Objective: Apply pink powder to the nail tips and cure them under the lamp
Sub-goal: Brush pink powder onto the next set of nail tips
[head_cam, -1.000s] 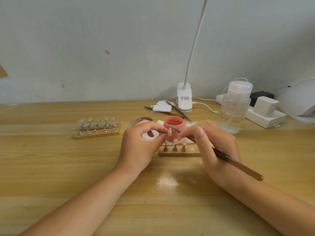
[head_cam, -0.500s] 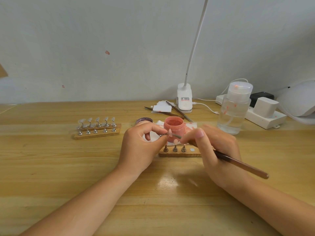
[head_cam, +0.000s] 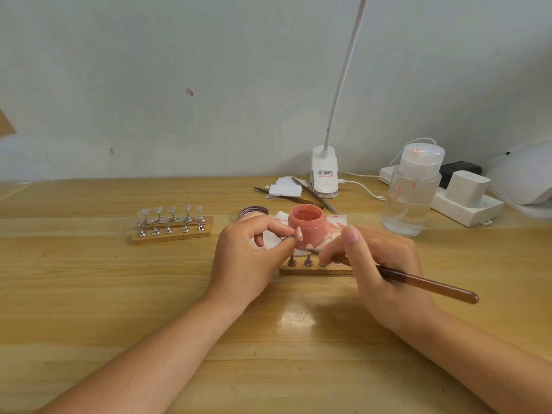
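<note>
Far left on the wooden table [head_cam: 89, 294]: a wooden strip [head_cam: 171, 236] carrying two rows of small metal stands, each topped with a clear nail tip [head_cam: 158, 210]. Moving right, a purple-rimmed lid [head_cam: 254, 211] lies flat, partly hidden behind the left hand [head_cam: 248, 258]. Left hand: thumb and index finger pinch the metal stand of a single pink nail tip [head_cam: 299, 233], held up just in front of the open pink powder jar [head_cam: 306, 227]; other fingers curled under. Jar stands upright on a white, pink-stained tissue [head_cam: 336, 227], powder visible inside. Just in front of the jar, a second wooden strip [head_cam: 313, 269] holds at least two bare metal stands; its right end is covered by the right hand [head_cam: 379, 270]. Right hand: fingers grasp a brown-handled brush [head_cam: 430, 286], handle pointing right and toward the viewer, tip near the pink nail tip; whether bristles touch it, cannot tell. Behind: white pads and spare tools [head_cam: 298, 192], a clip lamp base [head_cam: 325, 174] with gooseneck rising up. Further right, a clear pump bottle [head_cam: 410, 192], a white power strip [head_cam: 466, 207] with plugs, and at the far right edge a white curing lamp [head_cam: 525, 180], partly cut off.
</note>
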The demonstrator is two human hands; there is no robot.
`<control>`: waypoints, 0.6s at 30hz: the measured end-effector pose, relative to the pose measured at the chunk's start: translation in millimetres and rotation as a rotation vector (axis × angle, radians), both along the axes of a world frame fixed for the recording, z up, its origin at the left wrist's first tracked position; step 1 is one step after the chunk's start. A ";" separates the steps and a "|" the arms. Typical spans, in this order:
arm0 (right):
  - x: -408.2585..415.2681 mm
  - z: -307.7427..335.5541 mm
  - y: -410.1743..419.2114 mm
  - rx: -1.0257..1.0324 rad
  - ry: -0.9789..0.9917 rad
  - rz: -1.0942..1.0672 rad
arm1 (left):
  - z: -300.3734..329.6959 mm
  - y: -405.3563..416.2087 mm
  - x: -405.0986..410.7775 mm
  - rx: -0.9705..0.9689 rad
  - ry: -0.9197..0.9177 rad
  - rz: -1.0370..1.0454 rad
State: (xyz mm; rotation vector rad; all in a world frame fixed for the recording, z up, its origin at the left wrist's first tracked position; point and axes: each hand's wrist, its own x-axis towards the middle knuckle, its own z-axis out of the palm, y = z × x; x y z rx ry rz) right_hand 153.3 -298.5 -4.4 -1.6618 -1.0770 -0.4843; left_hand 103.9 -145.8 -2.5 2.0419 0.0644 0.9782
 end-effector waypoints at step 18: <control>-1.0 2.8 0.2 0.113 0.109 0.048 | 0.1 0.8 -0.9 0.026 0.014 0.015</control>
